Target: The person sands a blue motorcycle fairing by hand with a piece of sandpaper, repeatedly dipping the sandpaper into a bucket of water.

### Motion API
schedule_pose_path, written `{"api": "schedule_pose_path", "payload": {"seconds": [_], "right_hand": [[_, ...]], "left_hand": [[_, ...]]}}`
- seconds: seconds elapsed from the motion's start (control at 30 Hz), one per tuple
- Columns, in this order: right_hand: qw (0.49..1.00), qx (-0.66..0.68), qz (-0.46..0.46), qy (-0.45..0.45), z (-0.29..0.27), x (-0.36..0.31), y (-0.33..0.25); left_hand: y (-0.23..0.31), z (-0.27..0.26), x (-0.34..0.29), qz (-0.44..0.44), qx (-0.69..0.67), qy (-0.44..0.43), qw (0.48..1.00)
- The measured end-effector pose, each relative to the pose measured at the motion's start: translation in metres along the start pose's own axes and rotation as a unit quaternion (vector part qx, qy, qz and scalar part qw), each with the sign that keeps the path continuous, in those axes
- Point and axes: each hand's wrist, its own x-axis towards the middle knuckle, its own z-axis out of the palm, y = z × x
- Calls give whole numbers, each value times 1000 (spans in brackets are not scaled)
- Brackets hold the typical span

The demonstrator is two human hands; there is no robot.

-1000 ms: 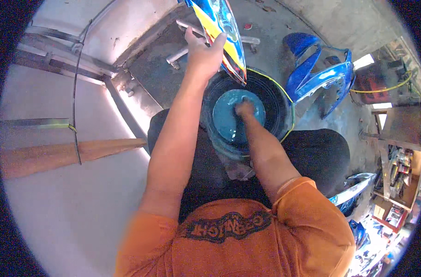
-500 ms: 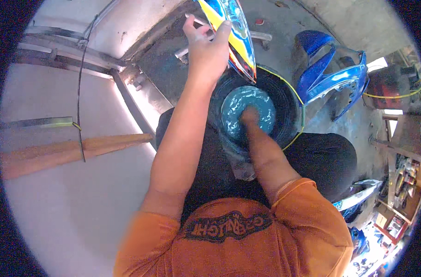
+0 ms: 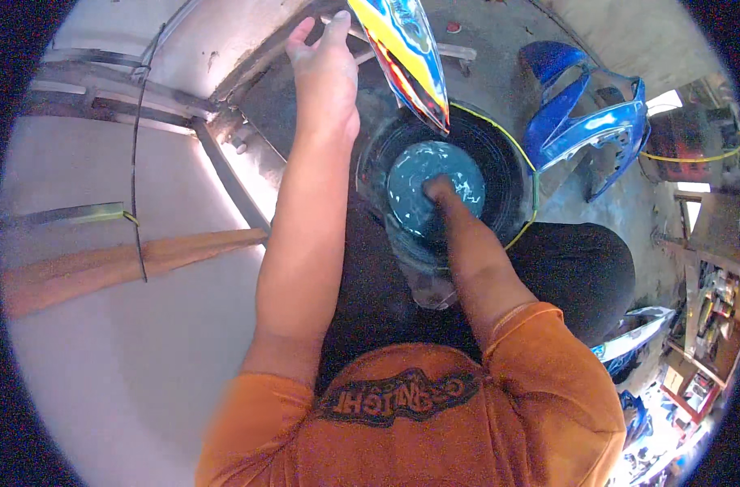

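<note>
My left hand is raised at the far side, thumb and fingers apart, holding nothing. Just to its right leans a long pointed plastic body panel in yellow, blue, white and red. Its tip points down at the far rim of a black bucket; its upper end runs out of view. My thumb is close to the panel's left edge. In the bucket is bluish, rippling water. My right hand reaches down into it, its fingers hidden below the surface.
A glossy blue motorcycle fairing stands on the floor right of the bucket. Behind the colourful panel runs a grey bar. A wooden beam lies to the left. Shelves with small items and another panel are at right.
My left hand has come off the panel and moved left, its fingers now free. The panel stays nearly in place. My right hand remains in the water, whose ripples have changed.
</note>
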Motion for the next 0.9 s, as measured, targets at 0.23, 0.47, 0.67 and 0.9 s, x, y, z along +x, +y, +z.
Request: {"api": "schedule_pose_path", "payload": {"seconds": [0.23, 0.47, 0.67, 0.9], "right_hand": [[978, -151, -86, -113, 19, -21, -14], [979, -155, -117, -63, 17, 5, -2], [979, 164, -17, 121, -31, -25, -42], [967, -110, -191, 125, -74, -70, -102]], "left_hand": [[-4, -24, 2, -39, 48, 13, 998], [-5, -10, 10, -25, 24, -23, 999], [-1, -10, 21, -23, 15, -31, 999], [8, -21, 23, -17, 4, 13, 1000]]}}
